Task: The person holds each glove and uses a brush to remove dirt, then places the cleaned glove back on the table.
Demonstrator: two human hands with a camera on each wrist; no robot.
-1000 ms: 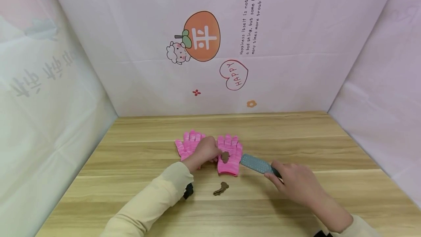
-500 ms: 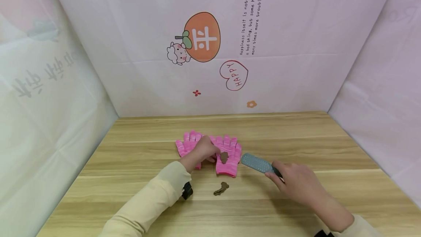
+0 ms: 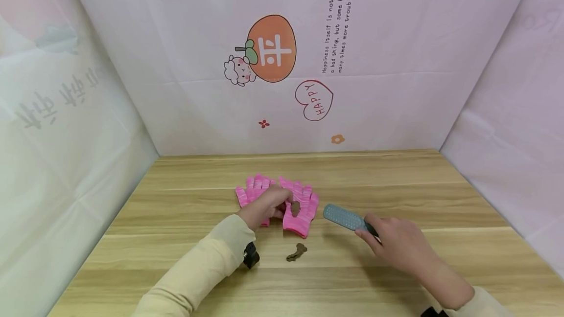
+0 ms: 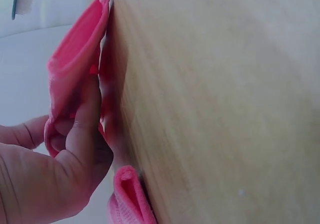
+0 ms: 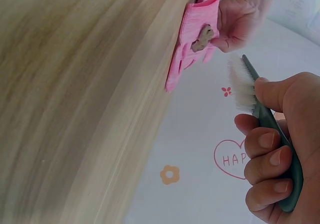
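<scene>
My left hand (image 3: 264, 205) pinches the near-side edge of a pink knit glove (image 3: 305, 213). That glove is tilted, its edge raised off the wood in the left wrist view, with fingertips beneath the fabric and the cuff (image 4: 77, 48) gaping. On its palm sits a brown, mud-like clump (image 3: 295, 208). A second pink glove (image 3: 252, 194) lies flat, partly hidden under my left wrist. My right hand (image 3: 398, 242) grips the dark green handle of a brush (image 3: 343, 217); the white bristles (image 5: 242, 86) face the glove, a short gap away.
Nearer to me, a loose brown piece (image 3: 297, 252) lies on the wooden tabletop (image 3: 335, 287). White printed cloth (image 3: 379, 87) walls in the back and both sides. A black wrist camera (image 3: 251, 255) hangs under my left sleeve.
My left hand has drawn the clump-bearing glove leftward, away from the brush, and it has turned and tilted with the clump on it. The right hand and brush have stayed nearly still.
</scene>
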